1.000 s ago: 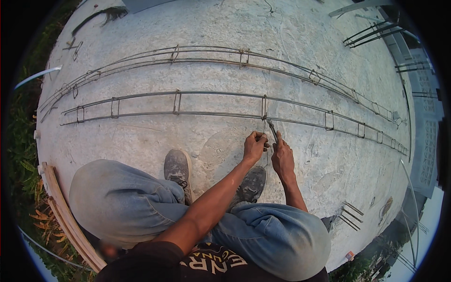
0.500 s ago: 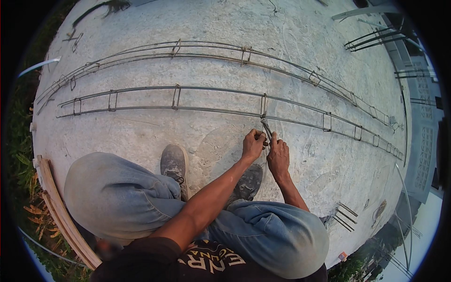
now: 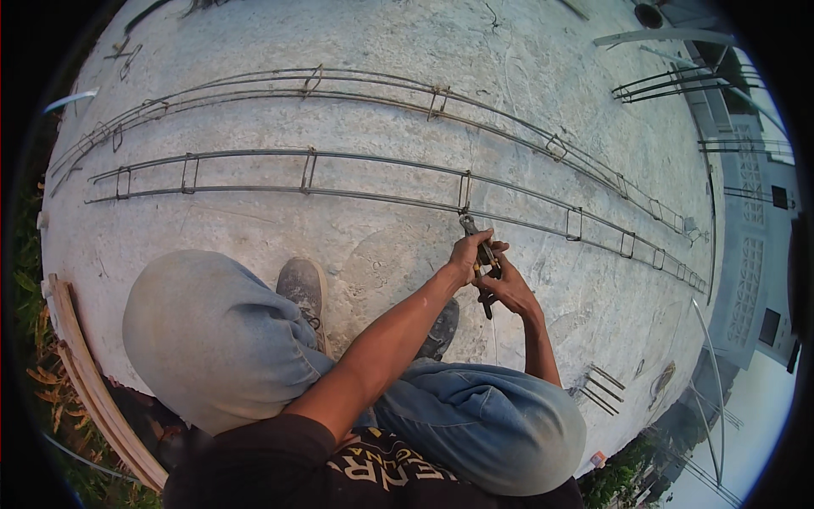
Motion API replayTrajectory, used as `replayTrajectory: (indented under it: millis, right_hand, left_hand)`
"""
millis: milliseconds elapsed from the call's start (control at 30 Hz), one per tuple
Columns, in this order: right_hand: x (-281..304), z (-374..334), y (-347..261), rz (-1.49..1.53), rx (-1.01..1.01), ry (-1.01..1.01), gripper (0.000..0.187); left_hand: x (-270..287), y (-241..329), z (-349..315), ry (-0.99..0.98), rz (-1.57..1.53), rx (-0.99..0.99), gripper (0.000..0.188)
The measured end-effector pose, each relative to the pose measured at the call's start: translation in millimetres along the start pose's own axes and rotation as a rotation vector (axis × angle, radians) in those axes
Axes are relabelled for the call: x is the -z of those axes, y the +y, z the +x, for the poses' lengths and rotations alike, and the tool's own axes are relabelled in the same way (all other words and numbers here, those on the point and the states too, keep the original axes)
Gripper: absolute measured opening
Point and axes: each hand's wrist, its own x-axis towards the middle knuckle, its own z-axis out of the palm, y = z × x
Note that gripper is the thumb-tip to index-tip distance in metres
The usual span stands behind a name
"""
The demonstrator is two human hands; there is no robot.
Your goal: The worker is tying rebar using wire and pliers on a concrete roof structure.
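A pair of pincers [image 3: 485,262] with dark handles and a touch of yellow points away from me, its rounded jaws at the near bar of a rebar cage [image 3: 381,198]. The jaws meet the cage just below a square stirrup [image 3: 465,192]; whether they bite a wire there is too small to tell. My left hand [image 3: 467,257] is closed about the upper part of the pincers. My right hand [image 3: 512,291] wraps the handles from the right side, its fingers partly hidden.
A second rebar cage [image 3: 373,95] lies beyond the first on the rough concrete slab [image 3: 381,254]. Short rebar ends [image 3: 600,390] stick up at the lower right, and longer bars [image 3: 674,85] at the far right. Wooden boards [image 3: 97,382] line the left edge, beside plants.
My left hand has gone from a pinch beside the cage to a grip on the pincers. The right hand has shifted lower on the handles. The whole view has moved slightly.
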Motion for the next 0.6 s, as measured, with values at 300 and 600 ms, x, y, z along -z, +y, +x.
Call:
replayTrajectory:
  millis: [300, 600]
  right_hand:
    - [-62.9, -24.5, 37.0, -0.721, 0.02, 0.533, 0.043]
    - [-65.1, -80.1, 54.6, 0.004, -0.214, 0.4, 0.041]
  left_hand:
    - [-5.5, -46.4, 38.1, 0.492, 0.31, -0.291, 0.047]
    - [-7.5, -36.8, 22.0, 0.509, 0.612, -0.302, 0.065]
